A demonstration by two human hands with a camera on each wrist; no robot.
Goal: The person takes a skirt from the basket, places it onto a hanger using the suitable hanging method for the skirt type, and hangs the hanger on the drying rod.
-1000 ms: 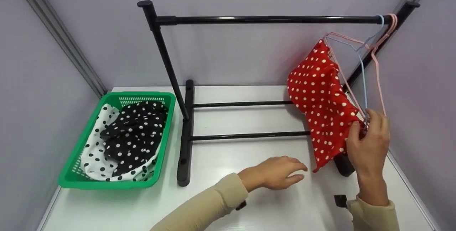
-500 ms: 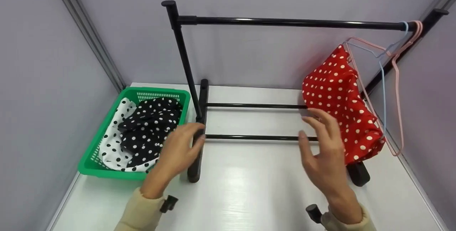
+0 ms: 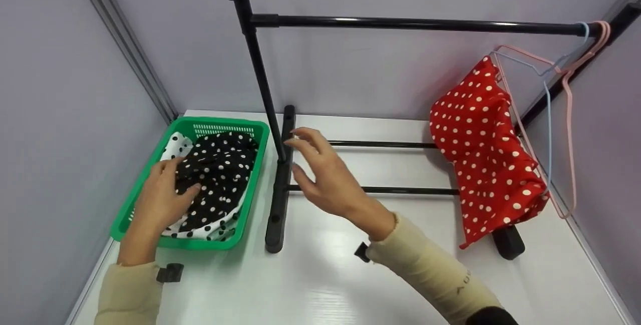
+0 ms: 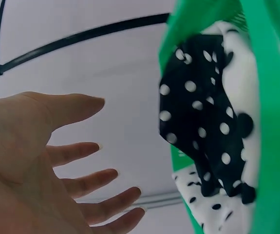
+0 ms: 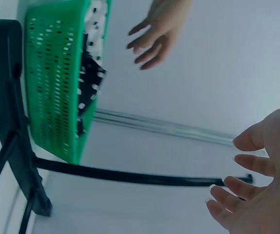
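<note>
Above the left part of a green basket hovers my left hand, its fingers spread and holding nothing. The left wrist view shows a gap between this hand and the cloths. Inside the basket, a black cloth with white dots lies crumpled over a white cloth with black dots. My right hand is in the air near the rack's left foot, fingers loosely bent and nothing held. In the right wrist view both the left hand and the right hand are apart from the basket.
A black clothes rack stands behind, its left foot beside the basket. At its right end hang a blue hanger, pink hangers and a red dotted cloth. Grey walls enclose the white table.
My right hand has let go by the red cloth and moved left towards the rack's left foot. My left hand has moved left from the table's middle to over the basket.
</note>
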